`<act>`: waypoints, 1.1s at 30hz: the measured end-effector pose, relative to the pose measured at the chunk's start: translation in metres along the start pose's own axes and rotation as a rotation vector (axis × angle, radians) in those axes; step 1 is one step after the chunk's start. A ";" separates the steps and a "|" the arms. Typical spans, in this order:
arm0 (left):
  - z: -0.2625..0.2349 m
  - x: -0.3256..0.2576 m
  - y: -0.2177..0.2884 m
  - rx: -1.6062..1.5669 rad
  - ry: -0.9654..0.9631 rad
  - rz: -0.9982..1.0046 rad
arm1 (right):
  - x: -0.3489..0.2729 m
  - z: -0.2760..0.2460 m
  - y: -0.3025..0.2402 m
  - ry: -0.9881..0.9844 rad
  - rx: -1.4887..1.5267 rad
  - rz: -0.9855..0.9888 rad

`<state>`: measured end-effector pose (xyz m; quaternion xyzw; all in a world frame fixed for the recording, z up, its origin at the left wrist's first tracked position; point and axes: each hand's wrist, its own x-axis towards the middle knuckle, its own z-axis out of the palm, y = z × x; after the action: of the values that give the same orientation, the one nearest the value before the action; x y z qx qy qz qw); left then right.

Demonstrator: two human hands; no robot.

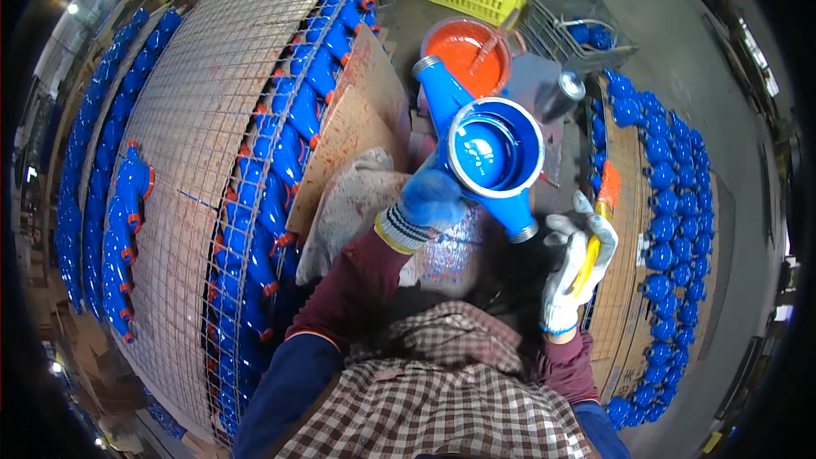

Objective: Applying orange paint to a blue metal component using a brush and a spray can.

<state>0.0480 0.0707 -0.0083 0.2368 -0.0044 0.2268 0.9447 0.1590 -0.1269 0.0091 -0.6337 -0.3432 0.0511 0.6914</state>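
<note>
A blue water meter body (489, 153) is held up over the lap by the left hand (429, 201), which is closed around its side. A yellow paintbrush (595, 229) is gripped in the right hand (574, 268). The body looks heavy, hard and slippery with paint, so it is best held by its pipe ends.

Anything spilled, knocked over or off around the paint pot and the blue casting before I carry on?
No spill shows. The orange paint bucket stands upright, a stick resting in it. The left hand holds the blue casting, the right hand a brush. The cardboard sheets are paint-smeared, nothing more.
</note>
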 end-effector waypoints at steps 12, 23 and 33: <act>-0.056 0.027 0.034 -0.365 0.102 0.186 | 0.225 0.041 0.187 0.169 -0.517 -0.050; -0.086 0.045 0.014 -0.210 0.271 0.272 | 0.210 0.045 0.176 -0.036 -0.641 -0.090; -0.092 0.058 0.001 -0.213 0.454 0.336 | 0.116 0.068 0.047 -0.989 -0.106 -0.119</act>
<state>0.0910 0.1374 -0.0828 0.0757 0.1442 0.4254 0.8902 0.2278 -0.0022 0.0113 -0.5474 -0.6675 0.2885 0.4142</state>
